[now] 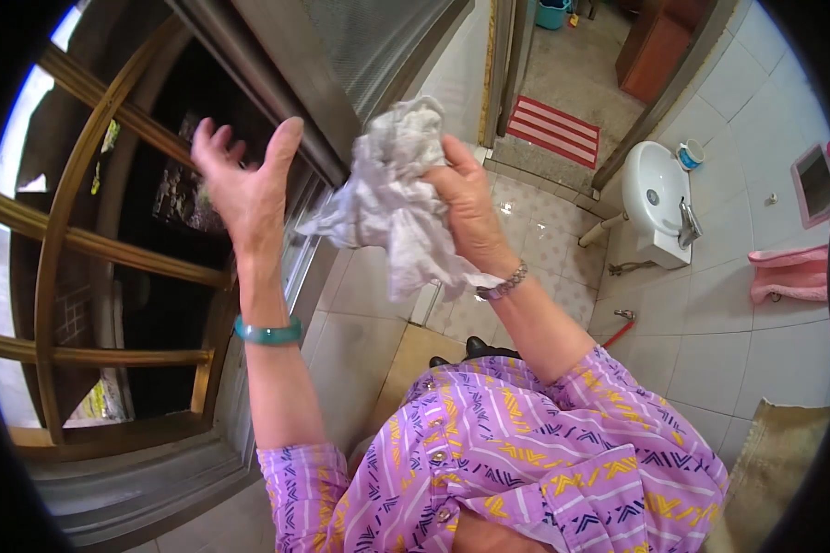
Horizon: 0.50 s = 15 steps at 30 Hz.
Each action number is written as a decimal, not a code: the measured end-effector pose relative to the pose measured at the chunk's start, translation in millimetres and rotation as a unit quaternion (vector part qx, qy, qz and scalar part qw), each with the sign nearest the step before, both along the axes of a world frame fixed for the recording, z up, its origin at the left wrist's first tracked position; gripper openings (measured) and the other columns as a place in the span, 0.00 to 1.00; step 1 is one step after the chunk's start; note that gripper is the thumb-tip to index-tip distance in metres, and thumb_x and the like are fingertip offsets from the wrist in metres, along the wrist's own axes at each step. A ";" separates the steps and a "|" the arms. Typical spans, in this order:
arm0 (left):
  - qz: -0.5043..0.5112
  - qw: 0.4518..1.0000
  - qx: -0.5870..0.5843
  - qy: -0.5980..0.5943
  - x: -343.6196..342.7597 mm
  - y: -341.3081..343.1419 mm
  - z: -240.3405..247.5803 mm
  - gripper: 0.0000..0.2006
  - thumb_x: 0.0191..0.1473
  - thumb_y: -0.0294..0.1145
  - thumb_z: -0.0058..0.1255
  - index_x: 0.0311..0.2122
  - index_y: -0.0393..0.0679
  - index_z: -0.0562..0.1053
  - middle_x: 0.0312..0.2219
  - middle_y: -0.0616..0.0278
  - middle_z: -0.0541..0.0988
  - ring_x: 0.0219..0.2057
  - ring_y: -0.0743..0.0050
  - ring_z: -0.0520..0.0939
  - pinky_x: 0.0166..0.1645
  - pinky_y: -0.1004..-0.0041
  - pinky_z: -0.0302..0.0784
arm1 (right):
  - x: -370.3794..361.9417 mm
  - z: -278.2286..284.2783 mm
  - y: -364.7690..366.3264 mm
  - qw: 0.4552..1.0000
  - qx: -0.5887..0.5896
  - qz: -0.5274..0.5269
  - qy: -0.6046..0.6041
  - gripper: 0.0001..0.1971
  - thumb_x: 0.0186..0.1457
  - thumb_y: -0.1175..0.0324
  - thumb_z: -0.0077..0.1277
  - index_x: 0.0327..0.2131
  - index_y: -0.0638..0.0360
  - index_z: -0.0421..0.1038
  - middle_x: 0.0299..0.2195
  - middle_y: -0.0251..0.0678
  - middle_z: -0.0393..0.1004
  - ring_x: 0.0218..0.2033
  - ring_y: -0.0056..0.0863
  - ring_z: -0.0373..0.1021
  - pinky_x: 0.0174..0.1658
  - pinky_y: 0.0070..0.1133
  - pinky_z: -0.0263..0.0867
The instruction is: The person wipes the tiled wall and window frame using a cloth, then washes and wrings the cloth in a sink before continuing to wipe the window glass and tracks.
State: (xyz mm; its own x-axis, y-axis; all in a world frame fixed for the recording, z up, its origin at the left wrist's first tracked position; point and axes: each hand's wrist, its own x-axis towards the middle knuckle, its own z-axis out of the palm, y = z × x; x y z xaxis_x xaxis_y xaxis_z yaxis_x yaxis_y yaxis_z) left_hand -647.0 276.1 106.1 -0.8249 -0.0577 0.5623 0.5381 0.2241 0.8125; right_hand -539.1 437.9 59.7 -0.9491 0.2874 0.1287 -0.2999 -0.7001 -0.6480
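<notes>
A crumpled whitish cloth (398,198) is bunched in my right hand (473,203), its loose folds hanging down in front of the wrist. My fingers close round its right side; part of them is hidden by the fabric. To the left, my left hand (249,189) is raised with nothing in it, fingers apart and partly curled. That hand is close to the dark metal frame of the window sash (277,101), in front of the open window with its brown bars (111,240). Whether the fingers touch the frame, I cannot tell.
A white washbasin (644,180) with a tap and a cup (690,154) stands at the right wall. Beyond the doorway's raised sill lies a red-and-white striped mat (553,132). Pink towel (788,275) and mirror (816,186) hang at right. A red hose (620,332) is low on the wall.
</notes>
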 end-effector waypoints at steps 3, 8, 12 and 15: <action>-0.117 0.988 0.102 -0.002 -24.0 39.7 1.1 0.45 0.37 0.31 0.70 0.58 0.33 0.54 0.52 0.52 0.65 0.51 0.67 0.68 0.55 0.71 0.63 | 11.3 -19.6 40.4 0.994 0.035 -0.100 -0.035 0.12 0.50 0.75 0.44 0.40 0.64 0.67 0.34 0.33 0.72 0.34 0.20 0.70 0.36 0.19 0.67; -0.162 0.978 0.133 0.004 -32.6 55.0 -2.4 0.34 0.40 0.28 0.67 0.52 0.35 0.64 0.43 0.59 0.73 0.41 0.72 0.74 0.48 0.73 0.71 | 37.9 -63.7 79.6 0.985 -0.047 -0.149 -0.069 0.10 0.50 0.77 0.42 0.37 0.64 0.68 0.32 0.33 0.72 0.31 0.20 0.69 0.35 0.19 0.68; -0.131 0.983 0.131 0.006 -25.1 50.3 1.4 0.33 0.39 0.29 0.68 0.51 0.34 0.65 0.41 0.58 0.75 0.40 0.71 0.75 0.48 0.73 0.71 | 45.2 -77.0 87.7 0.979 -0.071 -0.169 -0.090 0.09 0.50 0.78 0.42 0.37 0.63 0.67 0.31 0.33 0.72 0.30 0.20 0.70 0.34 0.20 0.69; -0.131 0.985 0.115 -0.008 -19.3 38.5 3.9 0.31 0.39 0.30 0.69 0.49 0.34 0.67 0.40 0.59 0.76 0.39 0.71 0.75 0.47 0.73 0.71 | 52.5 -77.5 87.0 0.977 -0.072 -0.174 -0.098 0.07 0.51 0.77 0.42 0.35 0.62 0.68 0.30 0.31 0.71 0.28 0.18 0.68 0.33 0.19 0.68</action>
